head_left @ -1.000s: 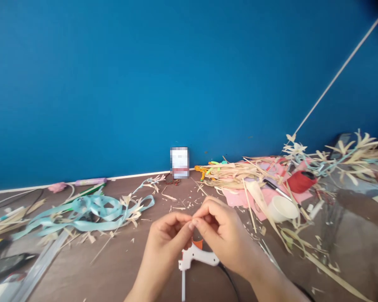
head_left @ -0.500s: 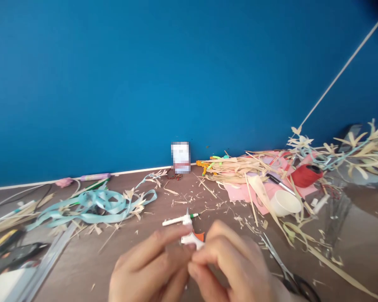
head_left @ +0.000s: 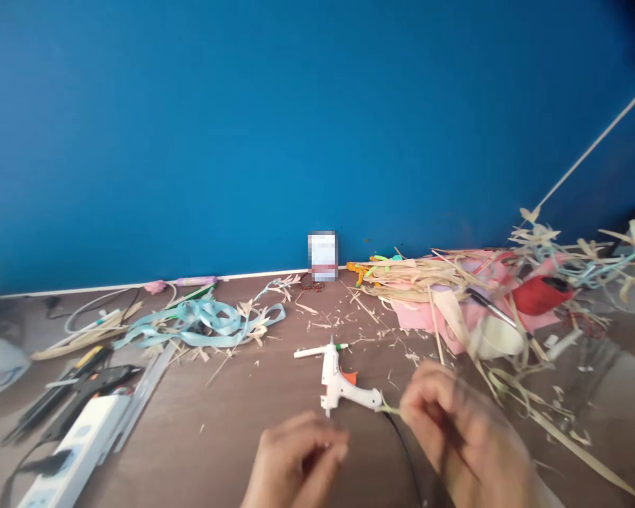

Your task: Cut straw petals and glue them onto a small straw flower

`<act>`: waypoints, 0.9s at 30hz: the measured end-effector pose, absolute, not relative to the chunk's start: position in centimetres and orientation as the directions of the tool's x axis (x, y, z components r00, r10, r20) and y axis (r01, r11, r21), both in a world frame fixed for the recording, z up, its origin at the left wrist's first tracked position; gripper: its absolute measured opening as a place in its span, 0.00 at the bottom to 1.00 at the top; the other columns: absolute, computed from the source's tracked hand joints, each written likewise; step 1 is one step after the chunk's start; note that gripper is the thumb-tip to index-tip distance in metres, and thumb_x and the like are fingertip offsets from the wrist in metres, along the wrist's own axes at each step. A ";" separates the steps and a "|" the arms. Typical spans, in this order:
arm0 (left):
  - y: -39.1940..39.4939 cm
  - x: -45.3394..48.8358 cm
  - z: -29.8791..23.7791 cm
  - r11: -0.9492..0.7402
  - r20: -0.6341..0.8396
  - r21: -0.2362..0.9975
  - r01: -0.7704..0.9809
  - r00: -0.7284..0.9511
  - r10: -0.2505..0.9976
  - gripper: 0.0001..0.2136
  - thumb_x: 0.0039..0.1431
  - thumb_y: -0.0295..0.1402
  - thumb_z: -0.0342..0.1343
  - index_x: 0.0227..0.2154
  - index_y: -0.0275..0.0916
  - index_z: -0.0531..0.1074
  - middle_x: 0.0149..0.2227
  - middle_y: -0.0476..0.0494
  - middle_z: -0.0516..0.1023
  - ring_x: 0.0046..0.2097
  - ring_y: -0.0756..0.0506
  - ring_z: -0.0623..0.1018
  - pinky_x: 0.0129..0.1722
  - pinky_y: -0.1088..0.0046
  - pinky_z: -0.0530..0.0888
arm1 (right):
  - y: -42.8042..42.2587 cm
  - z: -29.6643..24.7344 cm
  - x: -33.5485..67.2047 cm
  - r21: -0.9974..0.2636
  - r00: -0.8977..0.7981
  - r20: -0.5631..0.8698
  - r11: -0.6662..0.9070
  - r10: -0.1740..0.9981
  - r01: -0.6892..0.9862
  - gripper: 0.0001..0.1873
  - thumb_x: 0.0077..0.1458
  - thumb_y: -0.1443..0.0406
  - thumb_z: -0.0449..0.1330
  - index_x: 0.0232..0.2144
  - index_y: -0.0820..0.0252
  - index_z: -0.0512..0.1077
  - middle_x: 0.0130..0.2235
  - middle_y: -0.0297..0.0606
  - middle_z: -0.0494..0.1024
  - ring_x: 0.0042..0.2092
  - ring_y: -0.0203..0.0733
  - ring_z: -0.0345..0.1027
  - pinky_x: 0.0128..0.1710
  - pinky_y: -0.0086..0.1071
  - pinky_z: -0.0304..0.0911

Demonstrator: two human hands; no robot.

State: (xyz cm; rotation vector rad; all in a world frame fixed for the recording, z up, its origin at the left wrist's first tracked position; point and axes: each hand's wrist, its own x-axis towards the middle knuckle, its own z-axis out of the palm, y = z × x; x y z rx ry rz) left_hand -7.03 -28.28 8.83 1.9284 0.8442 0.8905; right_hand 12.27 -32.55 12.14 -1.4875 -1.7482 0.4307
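My left hand (head_left: pixel 299 458) hovers low in the middle, thumb and fingers pinched together; whatever is between them is too small and blurred to make out. To its right my right hand (head_left: pixel 466 437) is closed and smeared by motion. A thin pale green strip (head_left: pixel 388 407) sticks out of its fingertips toward the left. Just beyond both hands lies a white glue gun (head_left: pixel 334 377) with an orange trigger (head_left: pixel 348 377), its nozzle pointing away from me. A slim white-and-green stick (head_left: pixel 312 351) lies by the nozzle. The scissors are hidden behind my right hand.
Light-blue ribbon (head_left: pixel 206 321) lies back left, near a white power strip (head_left: pixel 79 448) and a black glue gun (head_left: pixel 92 391). At right are dried straw strips (head_left: pixel 413 279), pink paper (head_left: pixel 415 315), a red spool (head_left: pixel 540 295) and a white cup (head_left: pixel 500 339). Behind stands a blue wall (head_left: pixel 243 141).
My hands, together over the glue gun before, have come apart, the right hand moving right and the left lower. The glue gun is now uncovered. The view has turned left, showing the power strip.
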 end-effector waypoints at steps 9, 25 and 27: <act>-27.4 -2.0 7.6 0.370 -0.264 0.926 -0.078 0.570 0.778 0.15 0.50 0.35 0.54 0.39 0.32 0.73 0.21 0.45 0.74 0.23 0.52 0.71 0.25 0.77 0.68 | -31.9 8.5 13.1 -0.724 -0.005 0.072 0.056 0.997 0.688 0.10 0.55 0.65 0.49 0.23 0.58 0.62 0.21 0.29 0.62 0.23 0.33 0.56 0.23 0.25 0.54; -30.5 -2.8 5.1 -0.247 0.093 0.936 0.249 0.501 0.860 0.11 0.56 0.31 0.47 0.31 0.37 0.76 0.25 0.44 0.74 0.28 0.49 0.70 0.29 0.76 0.65 | -33.9 5.8 11.9 -0.737 0.000 0.109 0.081 0.994 0.671 0.09 0.54 0.66 0.50 0.23 0.58 0.60 0.22 0.30 0.63 0.23 0.33 0.57 0.23 0.25 0.54; -30.6 -3.2 5.2 -0.295 0.114 0.907 0.301 0.499 0.859 0.12 0.57 0.30 0.45 0.30 0.38 0.75 0.24 0.44 0.73 0.27 0.49 0.69 0.28 0.76 0.64 | -33.8 5.8 11.5 -0.755 -0.007 0.106 0.085 0.994 0.651 0.09 0.55 0.67 0.50 0.23 0.58 0.60 0.23 0.30 0.63 0.23 0.33 0.57 0.23 0.25 0.54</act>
